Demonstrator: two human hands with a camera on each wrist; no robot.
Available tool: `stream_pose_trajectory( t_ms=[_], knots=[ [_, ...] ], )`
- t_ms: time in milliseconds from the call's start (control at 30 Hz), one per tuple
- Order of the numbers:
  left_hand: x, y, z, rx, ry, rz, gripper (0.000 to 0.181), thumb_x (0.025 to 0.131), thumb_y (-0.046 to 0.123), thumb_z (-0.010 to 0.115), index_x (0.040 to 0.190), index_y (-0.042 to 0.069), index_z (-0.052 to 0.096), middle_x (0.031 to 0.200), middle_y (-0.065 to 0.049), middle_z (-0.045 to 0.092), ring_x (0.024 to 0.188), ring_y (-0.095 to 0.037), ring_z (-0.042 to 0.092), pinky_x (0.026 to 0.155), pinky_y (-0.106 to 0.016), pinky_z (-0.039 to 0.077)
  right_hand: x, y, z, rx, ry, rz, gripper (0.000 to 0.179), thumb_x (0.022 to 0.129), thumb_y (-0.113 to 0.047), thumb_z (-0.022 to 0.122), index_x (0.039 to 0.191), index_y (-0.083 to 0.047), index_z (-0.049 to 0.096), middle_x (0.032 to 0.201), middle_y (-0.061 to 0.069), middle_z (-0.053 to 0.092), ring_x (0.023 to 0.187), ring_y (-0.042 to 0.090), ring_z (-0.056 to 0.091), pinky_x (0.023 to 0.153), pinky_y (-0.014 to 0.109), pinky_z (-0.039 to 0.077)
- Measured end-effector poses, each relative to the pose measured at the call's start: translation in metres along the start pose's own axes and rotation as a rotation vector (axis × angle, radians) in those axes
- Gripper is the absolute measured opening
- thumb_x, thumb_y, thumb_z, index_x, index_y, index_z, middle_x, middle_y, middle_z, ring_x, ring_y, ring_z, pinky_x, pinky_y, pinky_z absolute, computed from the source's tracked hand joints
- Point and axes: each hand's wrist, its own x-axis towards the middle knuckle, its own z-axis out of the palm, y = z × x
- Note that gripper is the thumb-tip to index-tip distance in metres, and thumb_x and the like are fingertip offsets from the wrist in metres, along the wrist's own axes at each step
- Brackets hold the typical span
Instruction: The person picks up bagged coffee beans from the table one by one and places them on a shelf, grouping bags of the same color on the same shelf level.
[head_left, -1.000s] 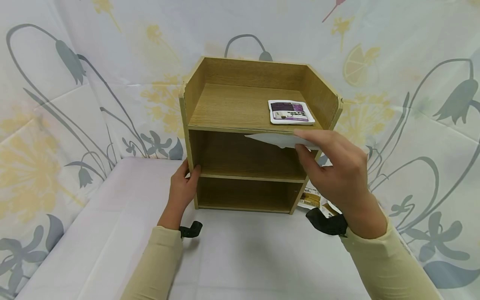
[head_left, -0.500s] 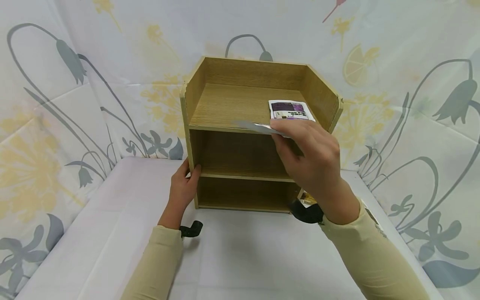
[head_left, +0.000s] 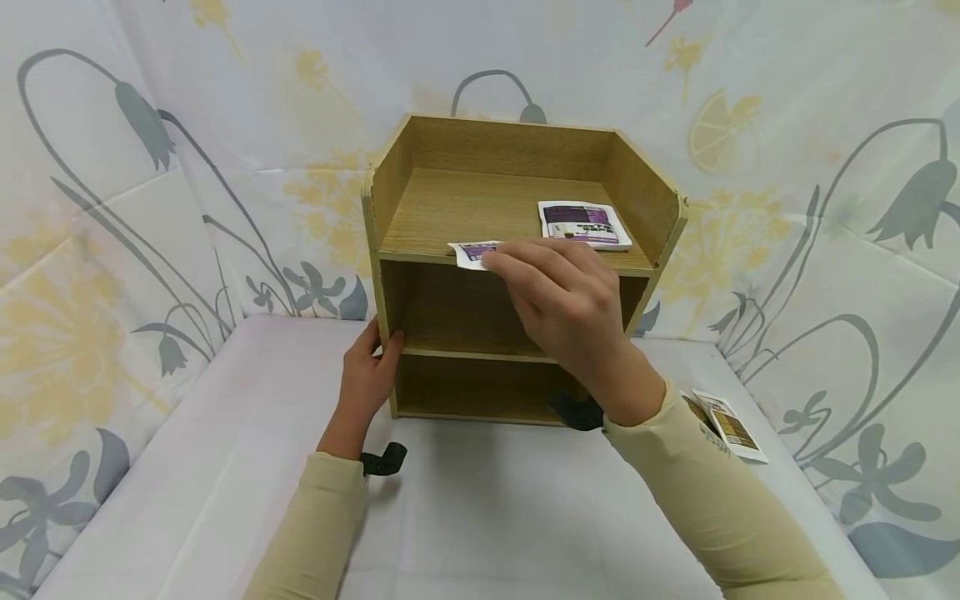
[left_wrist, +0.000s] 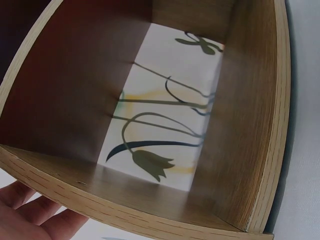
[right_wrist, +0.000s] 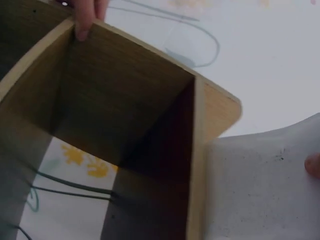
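Note:
A small wooden shelf unit with stacked compartments stands on the white-covered table. My left hand holds its left side panel, thumb at the front edge and fingers round the outside; the fingers also show in the left wrist view. My right hand pinches a flat white packet with purple print at the front edge of the top board. Its pale underside fills the lower right of the right wrist view. Behind that hand, a similar purple-and-white packet lies on the right of the top board.
Packets with brown and yellow print lie on the table to the right of the shelf unit, partly hidden by my right sleeve. A flower-patterned cloth hangs behind and at both sides.
My right hand has moved left along the top board's front edge with the packet, whose printed face now shows. My left hand has stayed on the side panel.

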Motion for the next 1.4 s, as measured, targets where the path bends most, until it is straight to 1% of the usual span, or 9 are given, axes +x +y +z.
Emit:
stream_pose_trajectory(
  t_ms=[133,400,633,800,933,1133,1267,1400],
  knots=[
    [-0.001,0.000,0.000,-0.003,-0.003,0.003,0.056,0.099,0.047,0.047,0.148,0.021,0.042,0.144,-0.014,0.051,0.131,-0.031,0.051,0.095,-0.051,0.052,-0.006,0.001,0.006,-0.004,-0.048,0.001,0.017,0.087,-0.005,0.069,0.102,-0.011,0.075,0.097,0.008,0.075,0.090,0.026,0.068,0.079,0.039,0.056],
    [-0.003,-0.002,0.001,-0.011,0.005,0.036,0.055,0.099,0.046,0.047,0.147,0.020,0.043,0.142,-0.014,0.052,0.129,-0.032,0.052,0.094,-0.051,0.052,-0.019,0.006,0.015,-0.056,-0.151,-0.003,0.021,0.091,-0.008,0.065,0.111,-0.011,0.072,0.107,0.009,0.072,0.098,0.027,0.065,0.085,0.039,0.054],
    [-0.002,-0.002,0.002,-0.003,0.014,0.046,0.053,0.099,0.043,0.047,0.147,0.020,0.044,0.140,-0.016,0.054,0.127,-0.033,0.054,0.093,-0.051,0.053,-0.025,0.011,0.023,-0.044,-0.234,0.043,0.027,0.090,-0.007,0.066,0.116,-0.011,0.070,0.113,0.010,0.070,0.107,0.027,0.063,0.094,0.039,0.053],
    [-0.001,-0.002,0.002,0.006,0.012,0.042,0.053,0.100,0.040,0.047,0.147,0.018,0.042,0.141,-0.017,0.053,0.129,-0.034,0.053,0.093,-0.051,0.052,-0.025,0.014,0.029,-0.043,-0.289,0.066,0.027,0.092,-0.008,0.062,0.118,-0.009,0.069,0.117,0.010,0.069,0.112,0.027,0.061,0.100,0.039,0.050],
    [-0.001,-0.002,0.001,0.010,0.009,0.032,0.054,0.100,0.041,0.047,0.148,0.018,0.041,0.142,-0.016,0.052,0.130,-0.034,0.052,0.094,-0.051,0.052,-0.023,0.017,0.033,-0.043,-0.334,0.078,0.028,0.093,-0.007,0.059,0.120,-0.007,0.068,0.120,0.012,0.067,0.114,0.028,0.060,0.103,0.039,0.047],
    [-0.001,-0.002,0.000,0.023,0.009,0.027,0.053,0.100,0.043,0.046,0.148,0.019,0.042,0.141,-0.016,0.053,0.129,-0.034,0.053,0.094,-0.051,0.052,-0.022,0.023,0.043,-0.060,-0.398,0.110,0.033,0.094,-0.004,0.056,0.125,-0.009,0.065,0.125,0.012,0.065,0.119,0.029,0.058,0.108,0.040,0.044],
    [0.000,-0.002,0.000,0.035,0.006,0.020,0.055,0.099,0.046,0.045,0.148,0.020,0.041,0.142,-0.015,0.052,0.129,-0.033,0.052,0.094,-0.051,0.052,-0.020,0.026,0.049,-0.069,-0.420,0.124,0.034,0.094,-0.003,0.054,0.126,-0.010,0.065,0.126,0.011,0.065,0.119,0.028,0.059,0.107,0.040,0.044],
    [0.000,-0.001,0.000,0.040,0.009,0.020,0.055,0.100,0.044,0.045,0.148,0.018,0.041,0.142,-0.017,0.052,0.129,-0.034,0.052,0.094,-0.052,0.052,-0.015,0.027,0.053,-0.069,-0.437,0.144,0.036,0.094,-0.002,0.051,0.125,-0.011,0.065,0.127,0.010,0.065,0.118,0.027,0.059,0.105,0.039,0.046]
  ],
)
